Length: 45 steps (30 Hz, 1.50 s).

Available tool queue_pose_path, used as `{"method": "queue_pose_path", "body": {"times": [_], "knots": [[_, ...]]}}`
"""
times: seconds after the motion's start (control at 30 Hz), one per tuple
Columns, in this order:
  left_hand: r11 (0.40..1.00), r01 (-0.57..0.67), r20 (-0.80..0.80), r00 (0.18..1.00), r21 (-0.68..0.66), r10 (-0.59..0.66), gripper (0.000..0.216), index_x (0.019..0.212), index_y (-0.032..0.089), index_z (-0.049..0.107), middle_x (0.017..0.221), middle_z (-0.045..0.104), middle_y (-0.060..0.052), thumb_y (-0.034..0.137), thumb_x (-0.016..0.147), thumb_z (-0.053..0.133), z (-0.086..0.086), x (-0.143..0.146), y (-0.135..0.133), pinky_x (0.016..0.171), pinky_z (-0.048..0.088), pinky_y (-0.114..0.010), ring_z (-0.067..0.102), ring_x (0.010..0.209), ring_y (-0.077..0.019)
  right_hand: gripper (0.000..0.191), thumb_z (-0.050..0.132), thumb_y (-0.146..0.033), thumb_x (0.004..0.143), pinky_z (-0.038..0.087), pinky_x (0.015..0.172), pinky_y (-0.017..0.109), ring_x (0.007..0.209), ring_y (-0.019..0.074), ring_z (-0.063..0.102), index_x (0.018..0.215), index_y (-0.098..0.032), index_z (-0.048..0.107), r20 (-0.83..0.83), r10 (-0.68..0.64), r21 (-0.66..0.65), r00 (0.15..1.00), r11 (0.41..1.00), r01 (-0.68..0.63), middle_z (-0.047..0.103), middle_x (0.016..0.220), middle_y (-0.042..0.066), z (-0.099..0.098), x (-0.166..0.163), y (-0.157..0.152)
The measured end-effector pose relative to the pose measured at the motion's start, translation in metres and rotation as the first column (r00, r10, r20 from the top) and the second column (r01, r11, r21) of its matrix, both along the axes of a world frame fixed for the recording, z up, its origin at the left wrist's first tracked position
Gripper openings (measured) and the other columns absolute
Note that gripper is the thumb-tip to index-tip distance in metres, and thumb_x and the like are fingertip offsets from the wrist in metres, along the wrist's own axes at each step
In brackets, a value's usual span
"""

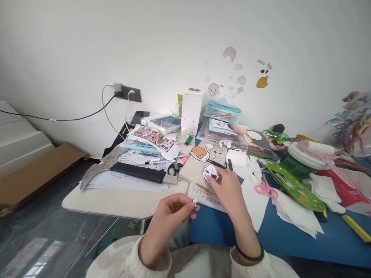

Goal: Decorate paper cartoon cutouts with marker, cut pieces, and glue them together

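Note:
My left hand (174,210) is closed in a pinch at the front edge of the table. Between its thumb and forefinger is a small white paper cutout (195,200) with a dark edge. My right hand (230,187) reaches over a beige board (189,170) and grips the lower right of a larger white paper cutout (207,170) with black outlines. Its fingertips partly cover that piece. Farther up the board lie a brown-and-white cutout (199,153) and several small white and dark bits. A ruled sheet (203,193) shows below the board.
A black-handled sickle (137,172) lies at left, with black scissors (174,168) beside the board. At right are pink scissors (266,189), white tissues (295,212), a green tray (292,185) and a green tub (300,160). A white box (191,112) and teal pouch (222,111) stand behind.

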<state>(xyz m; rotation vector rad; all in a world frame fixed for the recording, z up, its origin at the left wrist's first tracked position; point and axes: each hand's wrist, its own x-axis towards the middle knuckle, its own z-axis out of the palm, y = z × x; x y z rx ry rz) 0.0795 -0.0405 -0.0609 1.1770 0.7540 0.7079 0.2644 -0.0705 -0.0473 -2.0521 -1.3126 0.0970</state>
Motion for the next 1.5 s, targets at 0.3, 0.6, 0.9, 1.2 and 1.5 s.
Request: {"method": "queue_pose_path", "body": {"times": [0.3, 0.6, 0.9, 1.2, 1.5], "knots": [[0.999, -0.007, 0.029, 1.0, -0.037, 0.009, 0.03, 0.067, 0.014, 0.068, 0.071, 0.072, -0.008, 0.043, 0.071, 0.075, -0.008, 0.001, 0.004, 0.05, 0.041, -0.02, 0.059, 0.056, -0.0116, 0.018, 0.055, -0.032, 0.094, 0.05, 0.084, 0.039, 0.092, 0.0174, 0.06, 0.1, -0.016, 0.062, 0.304, 0.202, -0.205, 0.931, 0.968, -0.143, 0.062, 0.102, 0.005, 0.018, 0.087, 0.04], [0.998, -0.001, 0.001, 1.0, -0.059, 0.002, 0.029, 0.067, 0.014, 0.065, 0.07, 0.072, -0.009, 0.041, 0.071, 0.074, -0.007, 0.004, 0.0, 0.047, 0.041, -0.019, 0.062, 0.055, -0.0128, 0.019, 0.056, -0.033, 0.093, 0.052, 0.081, 0.037, 0.089, 0.0164, 0.061, 0.099, -0.016, 0.062, 0.313, 0.303, -0.281, 0.9, 0.935, -0.217, 0.063, 0.101, 0.004, 0.007, 0.088, 0.058], [0.997, -0.02, 0.028, 0.999, -0.079, 0.022, 0.022, 0.068, 0.014, 0.066, 0.074, 0.073, -0.008, 0.035, 0.073, 0.072, -0.005, 0.01, -0.005, 0.048, 0.043, -0.018, 0.064, 0.057, -0.0128, 0.026, 0.048, -0.043, 0.092, 0.05, 0.075, 0.031, 0.085, 0.0196, 0.062, 0.084, -0.022, 0.061, -0.033, 0.219, 0.018, 0.975, 0.976, -0.218, 0.066, 0.092, 0.004, 0.033, 0.038, -0.017], [0.977, 0.14, 0.052, 0.99, -0.162, -0.134, 0.02, 0.069, 0.013, 0.07, 0.056, 0.065, -0.001, 0.031, 0.066, 0.079, 0.009, 0.017, -0.021, 0.05, 0.047, -0.018, 0.062, 0.055, -0.0116, 0.018, 0.062, -0.039, 0.085, 0.05, 0.073, 0.024, 0.084, 0.0169, 0.061, 0.077, -0.023, 0.065, -0.643, 0.245, 0.087, 0.726, 0.965, -0.248, 0.064, 0.093, 0.003, 0.01, -0.033, -0.068], [0.943, 0.212, 0.184, 0.968, -0.255, -0.168, 0.022, 0.072, 0.012, 0.069, 0.062, 0.068, -0.002, 0.033, 0.071, 0.078, 0.004, 0.019, -0.019, 0.055, 0.051, -0.015, 0.065, 0.059, -0.0097, 0.013, 0.064, -0.033, 0.085, 0.05, 0.067, 0.019, 0.078, 0.0143, 0.061, 0.076, -0.024, 0.066, -0.573, 0.254, 0.123, 0.779, 0.967, -0.225, 0.066, 0.083, 0.0, 0.011, -0.026, -0.073]]}}
